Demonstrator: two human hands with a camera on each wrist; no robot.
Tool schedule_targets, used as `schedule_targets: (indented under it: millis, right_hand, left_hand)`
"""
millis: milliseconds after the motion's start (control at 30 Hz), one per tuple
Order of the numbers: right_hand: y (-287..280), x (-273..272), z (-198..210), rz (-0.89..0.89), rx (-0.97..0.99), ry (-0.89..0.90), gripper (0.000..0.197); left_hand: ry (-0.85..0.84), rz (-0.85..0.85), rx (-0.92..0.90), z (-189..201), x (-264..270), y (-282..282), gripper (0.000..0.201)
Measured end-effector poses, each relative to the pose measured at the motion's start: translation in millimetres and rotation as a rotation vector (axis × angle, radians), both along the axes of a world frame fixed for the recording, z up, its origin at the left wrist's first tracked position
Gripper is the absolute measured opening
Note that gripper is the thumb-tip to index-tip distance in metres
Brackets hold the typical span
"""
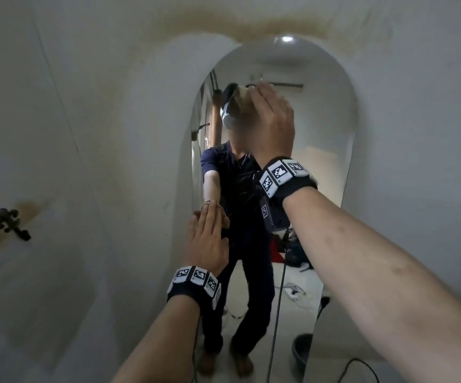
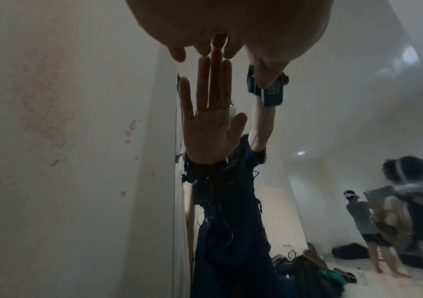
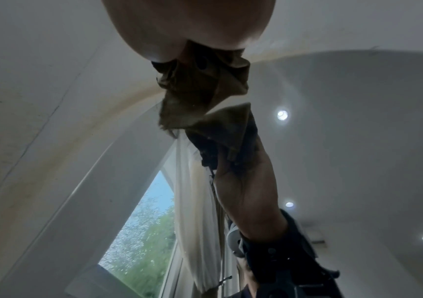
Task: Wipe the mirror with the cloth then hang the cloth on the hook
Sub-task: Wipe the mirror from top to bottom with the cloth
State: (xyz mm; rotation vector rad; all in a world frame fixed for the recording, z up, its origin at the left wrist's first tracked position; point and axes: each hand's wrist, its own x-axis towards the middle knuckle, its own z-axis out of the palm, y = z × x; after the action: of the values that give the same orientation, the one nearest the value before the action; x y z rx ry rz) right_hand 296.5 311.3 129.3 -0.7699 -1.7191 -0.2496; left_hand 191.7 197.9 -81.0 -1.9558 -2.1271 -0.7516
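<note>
A tall arched mirror (image 1: 320,134) hangs on the white wall. My right hand (image 1: 273,125) grips a bunched tan cloth (image 1: 241,102) and holds it against the upper left part of the glass. The right wrist view shows the cloth (image 3: 197,90) crumpled under my right hand (image 3: 192,26), meeting its reflection in the mirror (image 3: 358,141). My left hand (image 1: 210,236) lies flat, fingers straight, on the mirror's left edge. In the left wrist view its fingertips (image 2: 202,49) touch the mirror (image 2: 332,121). A dark ornate hook (image 1: 12,223) sits on the wall far left, at about my left hand's height.
Brownish stains mark the wall above the mirror and around the hook. A dark bucket (image 1: 302,352) and a black cable (image 1: 362,366) lie at the mirror's lower right. The glass reflects me, other people and bags on the floor.
</note>
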Motion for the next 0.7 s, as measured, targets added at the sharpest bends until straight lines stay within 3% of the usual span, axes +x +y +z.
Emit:
schedule_targets:
  millis: [100, 167, 267, 400, 567, 633, 700]
  right_hand:
    - [13.6, -29.3, 6.4, -0.03, 0.034, -0.103, 0.055]
    - [17.9, -41.3, -12.9, -0.033, 0.026, -0.23, 0.062]
    - [13.0, -40.6, -75.1, 0.023, 0.047, -0.378, 0.062]
    - [-10.5, -11.3, -190.2, 0.146, 0.044, -0.486, 0.052]
    - [-80.9, 27.6, -329.2, 0.22, -0.328, -0.497, 0.056]
    - [-106.0, 38.2, -365.6, 0.29, -0.579, -0.601, 0.058]
    - [-126.7, 44.2, -375.3, 0.265, -0.805, -0.7, 0.051]
  left_hand:
    - [-0.037, -0.027, -0.034, 2.7, -1.7, -2.0, 0.074]
    - [-0.053, -0.044, -0.041, 1.9, -4.2, -1.5, 0.075]
    - [-0.081, -0.062, -0.007, -7.0, -9.8, -2.6, 0.075]
    - [-0.214, -0.119, 0.117, -29.5, -21.0, -2.2, 0.064]
    - [-0.151, -0.123, 0.031, -41.6, -32.1, -5.3, 0.079]
    - [-0.101, -0.098, -0.003, -36.6, -31.2, -9.2, 0.083]
    - [-0.056, -0.074, -0.049, -29.4, -27.7, -15.0, 0.085]
